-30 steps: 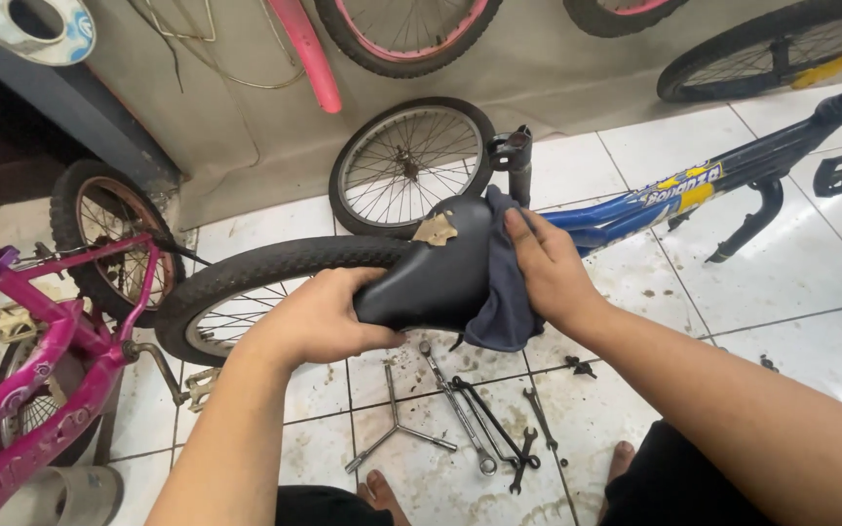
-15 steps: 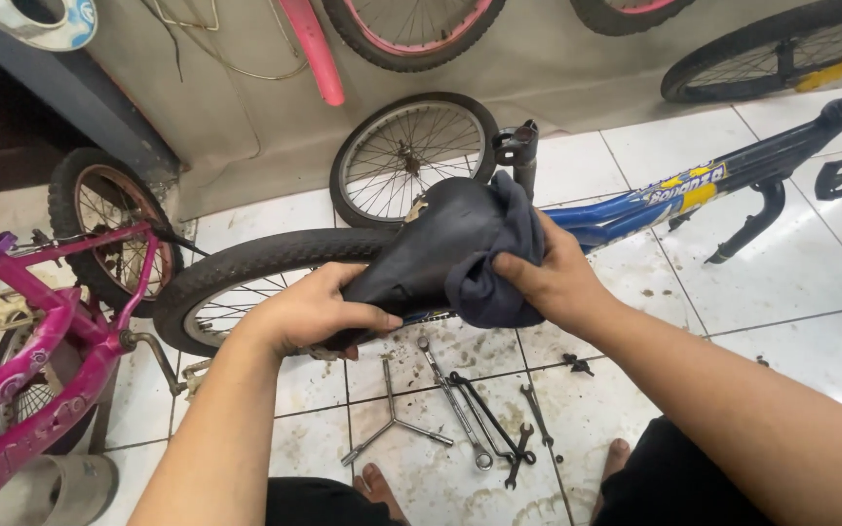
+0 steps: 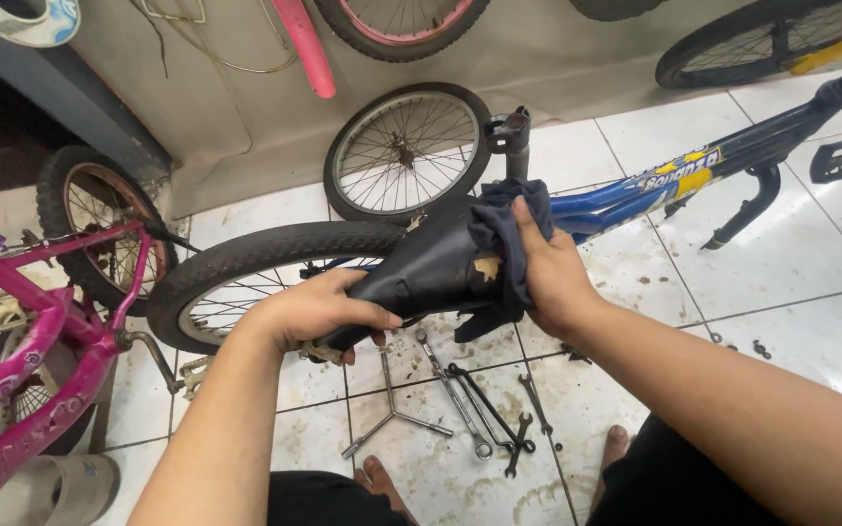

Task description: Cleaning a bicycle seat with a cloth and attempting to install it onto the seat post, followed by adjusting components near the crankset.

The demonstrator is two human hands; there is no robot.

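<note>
The blue bicycle frame (image 3: 635,195) lay on the tiled floor (image 3: 791,253), and just in front of it the black saddle (image 3: 421,278) was held above the black tyre (image 3: 265,253). The left hand (image 3: 314,312) gripped the saddle's narrow end from above, while the right hand (image 3: 548,273) pressed a dark cloth (image 3: 504,219) against its wide end, fingers apparently curled round it. Below the saddle, wrenches (image 3: 479,399) lay loose on open tiles.

A bicycle repair workshop, going by the blue bike frame (image 3: 694,180) lying stripped on the tiled floor (image 3: 791,282), loose wheels (image 3: 406,151) against the wall, a pink bike (image 3: 31,360) alongside, and wrenches (image 3: 479,409) scattered about (floor rather grimy).
</note>
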